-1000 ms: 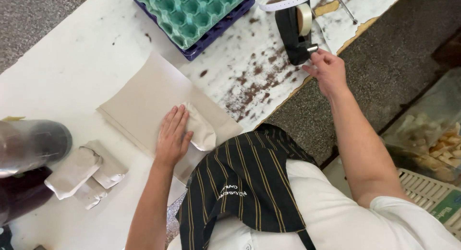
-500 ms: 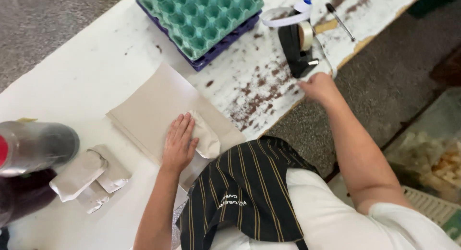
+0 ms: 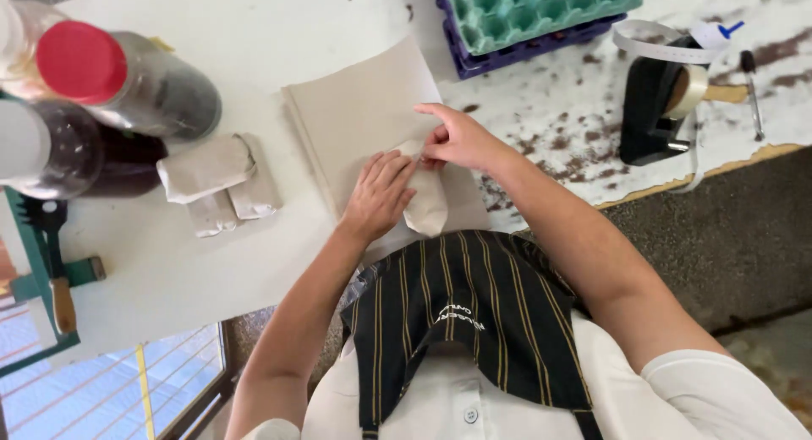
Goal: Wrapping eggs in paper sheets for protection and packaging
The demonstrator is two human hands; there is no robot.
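I see the white counter [image 3: 211,262] filling most of the view, its paint chipped and flaked brown toward the right edge. Across its far side sits a green egg tray [image 3: 541,9] stacked on a purple one. Nearer the middle lies a stack of tan paper sheets [image 3: 364,119], flat on the counter. At the left stand dark jars, one with a red lid [image 3: 80,60]. To the right, well apart from the sheets, is a black tape dispenser [image 3: 655,102] with a loose strip of tape curling above it. Between the jars and the sheets lie a few small folded paper packets [image 3: 216,182], touching one another.

On the near edge of the stack rests a small paper packet [image 3: 425,205], partly under both hands. My left hand [image 3: 376,195] lies flat on it, fingers spread and pressing down on its left side. My right hand [image 3: 461,140] comes in from the right, thumb and forefinger pinching the packet's top fold, the other fingers curled loosely above the sheets.
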